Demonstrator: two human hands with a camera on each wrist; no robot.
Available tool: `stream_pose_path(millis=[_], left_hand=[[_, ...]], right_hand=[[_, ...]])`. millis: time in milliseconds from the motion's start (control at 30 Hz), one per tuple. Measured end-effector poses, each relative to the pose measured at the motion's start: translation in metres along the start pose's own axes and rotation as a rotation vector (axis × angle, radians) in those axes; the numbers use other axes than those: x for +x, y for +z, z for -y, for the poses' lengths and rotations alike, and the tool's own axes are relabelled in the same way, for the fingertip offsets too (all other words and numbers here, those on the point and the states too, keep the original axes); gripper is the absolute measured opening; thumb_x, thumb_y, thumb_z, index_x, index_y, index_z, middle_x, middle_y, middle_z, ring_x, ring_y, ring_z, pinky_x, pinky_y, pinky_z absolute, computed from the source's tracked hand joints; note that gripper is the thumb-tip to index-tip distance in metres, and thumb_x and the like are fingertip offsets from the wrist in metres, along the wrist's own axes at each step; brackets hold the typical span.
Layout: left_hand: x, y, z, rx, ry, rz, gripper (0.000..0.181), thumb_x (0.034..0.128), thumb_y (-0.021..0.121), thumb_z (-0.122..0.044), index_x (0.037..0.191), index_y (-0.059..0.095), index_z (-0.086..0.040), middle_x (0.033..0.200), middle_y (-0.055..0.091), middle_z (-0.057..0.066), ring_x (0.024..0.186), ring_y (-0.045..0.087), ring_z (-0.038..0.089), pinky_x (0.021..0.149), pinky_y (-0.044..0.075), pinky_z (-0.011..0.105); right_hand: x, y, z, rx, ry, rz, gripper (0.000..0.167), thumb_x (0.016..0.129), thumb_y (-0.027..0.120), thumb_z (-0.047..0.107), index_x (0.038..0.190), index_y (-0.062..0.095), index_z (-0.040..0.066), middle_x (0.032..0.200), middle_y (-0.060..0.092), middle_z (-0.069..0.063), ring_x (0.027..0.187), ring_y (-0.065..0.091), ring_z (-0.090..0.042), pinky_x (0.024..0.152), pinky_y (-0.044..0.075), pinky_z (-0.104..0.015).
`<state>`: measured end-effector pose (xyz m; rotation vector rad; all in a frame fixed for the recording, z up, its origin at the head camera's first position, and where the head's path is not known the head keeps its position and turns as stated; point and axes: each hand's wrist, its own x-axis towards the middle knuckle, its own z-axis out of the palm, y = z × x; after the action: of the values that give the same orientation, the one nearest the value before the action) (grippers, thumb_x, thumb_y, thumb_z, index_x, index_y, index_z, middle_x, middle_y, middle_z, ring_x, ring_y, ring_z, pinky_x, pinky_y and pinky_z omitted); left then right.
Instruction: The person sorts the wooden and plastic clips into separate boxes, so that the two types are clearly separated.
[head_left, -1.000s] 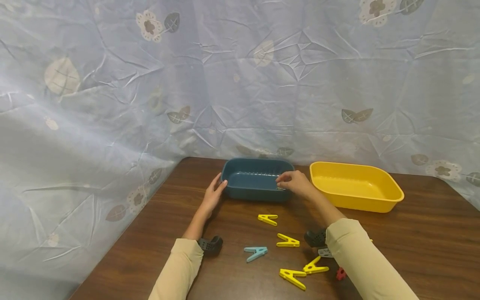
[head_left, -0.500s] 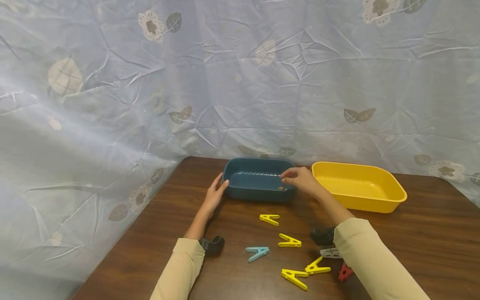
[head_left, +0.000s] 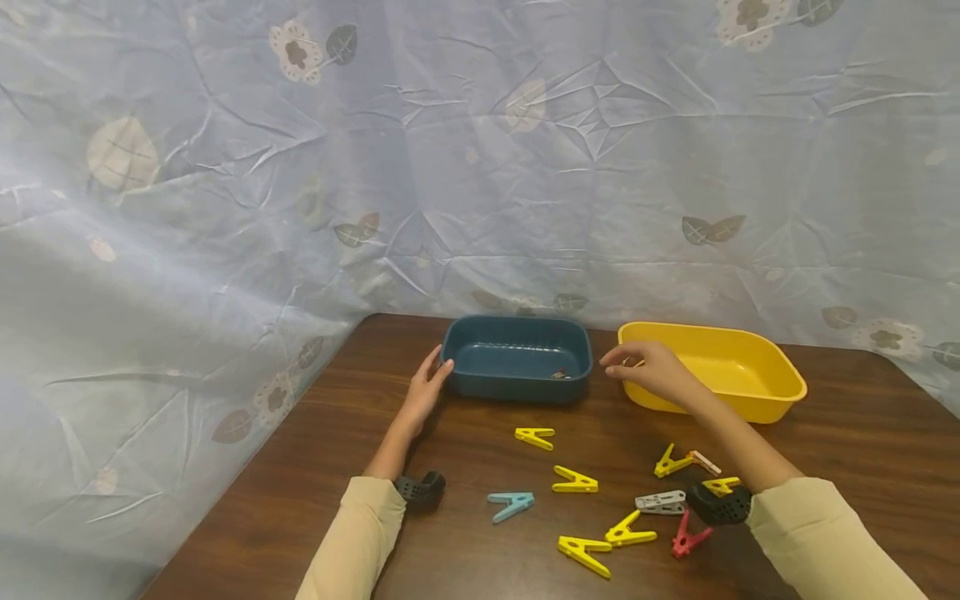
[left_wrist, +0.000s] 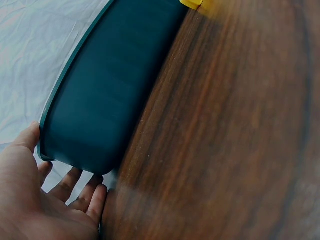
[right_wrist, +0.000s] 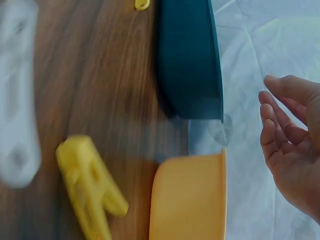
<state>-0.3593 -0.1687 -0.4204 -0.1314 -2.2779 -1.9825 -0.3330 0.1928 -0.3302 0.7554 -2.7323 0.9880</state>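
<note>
My left hand [head_left: 424, 393] rests against the left end of a dark blue plastic basin [head_left: 517, 389]. In the left wrist view its thumb touches the rim and its loosely extended fingers [left_wrist: 67, 186] lie along the outer end wall. Inside the basin, near the right front corner, are small items [head_left: 561, 375] too small to make out. My right hand [head_left: 654, 370] hovers by the left end of a yellow basin [head_left: 757, 409], fingers relaxed and nothing between them. In the right wrist view that hand [right_wrist: 297, 137] is beside the gap between the two basins.
Several yellow clothespins [head_left: 576, 481] lie scattered on the brown table [head_left: 465, 550]. A light blue clothespin [head_left: 512, 505], a red one [head_left: 687, 537], a grey one [head_left: 662, 502] and an orange-and-white one [head_left: 703, 462] lie there too. Behind the table hangs a flowered curtain [head_left: 480, 167].
My right hand has moved from over the blue basin's right corner rightward to the yellow basin, uncovering the small items and more clothespins. The left hand stays at the blue basin.
</note>
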Motion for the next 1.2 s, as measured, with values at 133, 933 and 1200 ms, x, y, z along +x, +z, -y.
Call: stream_pose_path(millis=[133, 933, 1200], left_hand=[[-0.005, -0.002, -0.010, -0.011, -0.008, 0.028, 0.061, 0.0950, 0.051, -0.032, 0.145, 0.026, -0.010, 0.144, 0.027, 0.021, 0.128, 0.031, 0.035, 0.100, 0.030, 0.046], [-0.002, -0.002, 0.000, 0.018, 0.022, 0.015, 0.062, 0.0942, 0.050, -0.038, 0.145, 0.026, -0.013, 0.143, 0.029, 0.020, 0.126, 0.034, 0.033, 0.099, 0.032, 0.043], [-0.001, -0.001, 0.001, 0.011, 0.023, 0.029, 0.064, 0.0936, 0.050, -0.041, 0.146, 0.026, -0.013, 0.143, 0.029, 0.021, 0.126, 0.033, 0.034, 0.099, 0.031, 0.045]], right_hand=[[-0.024, -0.007, -0.005, -0.028, 0.009, -0.011, 0.015, 0.086, 0.065, 0.013, 0.098, 0.069, 0.004, 0.091, 0.065, -0.005, 0.082, 0.058, -0.024, 0.069, 0.048, -0.038], [-0.129, -0.017, -0.058, -0.020, 0.142, 0.000, 0.020, 0.086, 0.066, 0.018, 0.102, 0.066, 0.006, 0.090, 0.065, -0.002, 0.076, 0.058, -0.010, 0.062, 0.047, -0.028], [-0.140, -0.013, -0.077, 0.031, 0.157, 0.055, 0.023, 0.087, 0.064, 0.020, 0.104, 0.065, 0.005, 0.086, 0.062, 0.000, 0.073, 0.056, -0.006, 0.060, 0.047, -0.026]])
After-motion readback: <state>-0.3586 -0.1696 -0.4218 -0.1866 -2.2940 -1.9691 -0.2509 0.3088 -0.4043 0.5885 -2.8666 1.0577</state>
